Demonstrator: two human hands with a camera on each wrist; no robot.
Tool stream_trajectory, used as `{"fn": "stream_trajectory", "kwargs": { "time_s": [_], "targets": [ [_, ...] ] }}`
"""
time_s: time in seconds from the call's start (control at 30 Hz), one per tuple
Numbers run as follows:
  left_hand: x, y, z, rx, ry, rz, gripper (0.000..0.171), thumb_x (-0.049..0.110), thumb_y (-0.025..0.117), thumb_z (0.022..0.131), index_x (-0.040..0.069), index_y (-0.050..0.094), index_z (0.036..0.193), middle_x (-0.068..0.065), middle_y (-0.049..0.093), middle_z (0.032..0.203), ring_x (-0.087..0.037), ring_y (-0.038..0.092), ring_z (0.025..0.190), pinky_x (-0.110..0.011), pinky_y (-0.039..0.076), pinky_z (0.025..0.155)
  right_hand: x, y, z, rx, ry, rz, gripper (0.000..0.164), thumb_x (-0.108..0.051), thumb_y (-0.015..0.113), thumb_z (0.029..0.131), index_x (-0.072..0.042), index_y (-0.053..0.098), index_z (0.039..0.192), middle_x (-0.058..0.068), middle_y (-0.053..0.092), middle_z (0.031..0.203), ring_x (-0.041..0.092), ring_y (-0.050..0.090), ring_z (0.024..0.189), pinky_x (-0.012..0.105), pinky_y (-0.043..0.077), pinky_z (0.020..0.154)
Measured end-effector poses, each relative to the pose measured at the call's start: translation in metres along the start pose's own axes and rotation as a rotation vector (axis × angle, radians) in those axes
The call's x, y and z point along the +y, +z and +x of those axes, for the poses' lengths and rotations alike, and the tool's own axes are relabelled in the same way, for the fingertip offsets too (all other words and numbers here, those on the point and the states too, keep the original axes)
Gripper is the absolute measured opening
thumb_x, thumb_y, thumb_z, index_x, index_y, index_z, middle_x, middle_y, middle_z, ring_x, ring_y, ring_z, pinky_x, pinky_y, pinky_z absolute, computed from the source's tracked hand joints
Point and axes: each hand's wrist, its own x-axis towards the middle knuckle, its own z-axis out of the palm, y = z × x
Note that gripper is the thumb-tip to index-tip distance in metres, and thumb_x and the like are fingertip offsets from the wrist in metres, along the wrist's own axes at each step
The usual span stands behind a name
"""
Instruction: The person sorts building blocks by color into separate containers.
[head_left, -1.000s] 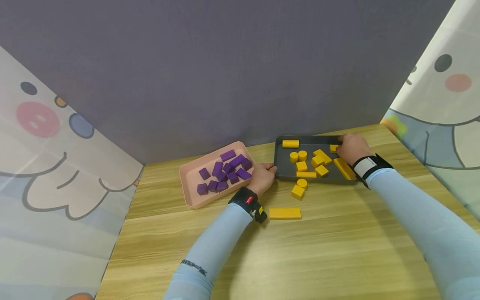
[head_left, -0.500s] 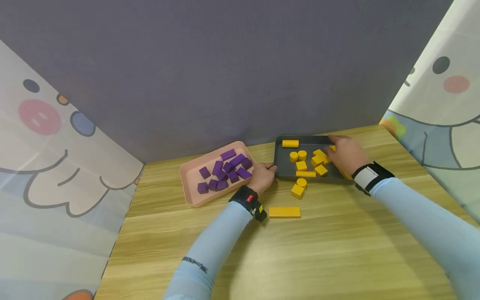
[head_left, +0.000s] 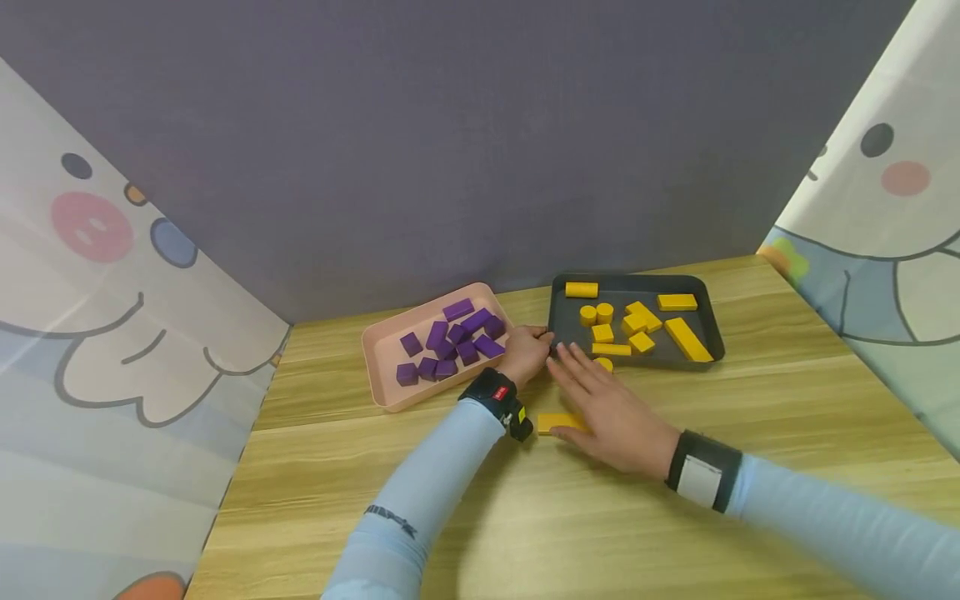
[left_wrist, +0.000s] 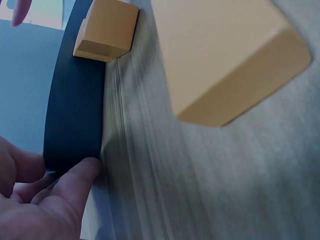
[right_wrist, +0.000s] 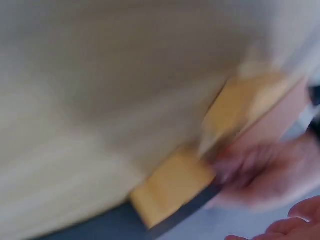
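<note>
My left hand (head_left: pixel 523 354) pinches the near left corner of a dark grey tray (head_left: pixel 628 293). In the left wrist view the thumb and fingers (left_wrist: pixel 82 172) meet at the end of the tray's wall (left_wrist: pixel 75 115). Spread over the table before that corner, my right hand (head_left: pixel 618 425) has straight fingers and overlaps a flat yellow block (head_left: pixel 558 422). A yellow disc (head_left: pixel 603 364) shows just past its fingertips, at the tray's near edge. Another loose yellow block is hidden under the hand in the head view. Several yellow blocks (head_left: pixel 637 317) lie inside the tray.
Left of the dark tray stands a pink tray (head_left: pixel 381 367) holding several purple blocks (head_left: pixel 459 333), close by my left hand. A grey panel (head_left: pixel 450 167) rises behind both trays. Printed cloth walls (head_left: pixel 90 358) flank the wooden table (head_left: pixel 322 467).
My right hand has left the right end of the dark tray and swung left and nearer, over the loose yellow blocks. The left hand keeps its hold on the tray corner.
</note>
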Motion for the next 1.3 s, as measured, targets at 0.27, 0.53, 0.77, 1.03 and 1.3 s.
{"fn": "stream_trajectory", "kwargs": {
  "time_s": [0.27, 0.53, 0.77, 1.03, 1.3],
  "targets": [
    [-0.001, 0.000, 0.000, -0.018, -0.029, -0.043, 0.043, 0.023, 0.053, 0.109, 0.002, 0.059, 0.146, -0.016, 0.067, 0.141, -0.025, 0.070, 0.117, -0.040, 0.059, 0.101, -0.015, 0.028, -0.018, -0.123, -0.056, -0.024, 0.103, -0.064, 0.062, 0.096, -0.009, 0.014, 0.167, 0.011, 0.006, 0.177, 0.036, 0.009, 0.164, 0.060, 0.023, 0.128],
    [-0.003, -0.001, -0.002, -0.032, -0.033, -0.048, 0.042, 0.025, 0.054, 0.109, 0.005, 0.060, 0.146, -0.013, 0.068, 0.141, -0.021, 0.068, 0.108, -0.037, 0.060, 0.095, -0.009, 0.034, -0.027, -0.235, -0.088, -0.001, 0.087, -0.061, 0.052, 0.102, -0.011, 0.022, 0.167, 0.012, 0.016, 0.176, 0.037, 0.015, 0.163, 0.061, 0.022, 0.128],
    [-0.004, -0.001, 0.002, -0.032, -0.027, -0.090, 0.043, 0.022, 0.054, 0.109, 0.003, 0.057, 0.147, -0.015, 0.064, 0.145, -0.022, 0.068, 0.117, -0.037, 0.060, 0.098, -0.010, 0.029, -0.028, -0.287, -0.100, 0.011, 0.070, -0.047, 0.051, 0.107, -0.012, 0.031, 0.164, 0.009, 0.028, 0.173, 0.036, 0.031, 0.158, 0.055, 0.034, 0.125],
    [-0.004, 0.000, 0.002, -0.028, -0.014, -0.093, 0.041, 0.021, 0.054, 0.109, 0.003, 0.060, 0.145, -0.014, 0.067, 0.141, -0.017, 0.068, 0.104, -0.033, 0.061, 0.092, -0.013, 0.023, -0.026, -0.228, -0.135, -0.058, 0.047, -0.024, 0.058, 0.107, -0.012, 0.055, 0.152, 0.010, 0.060, 0.152, 0.031, 0.058, 0.139, 0.047, 0.053, 0.110],
    [-0.003, 0.001, 0.001, -0.031, -0.047, -0.089, 0.041, 0.022, 0.055, 0.109, 0.006, 0.060, 0.146, -0.012, 0.067, 0.141, -0.018, 0.067, 0.105, -0.034, 0.061, 0.095, -0.016, 0.017, -0.028, -0.176, -0.163, -0.096, 0.037, -0.017, 0.066, 0.101, -0.010, 0.067, 0.138, 0.005, 0.073, 0.124, 0.020, 0.067, 0.108, 0.036, 0.061, 0.094]
  ]
}}
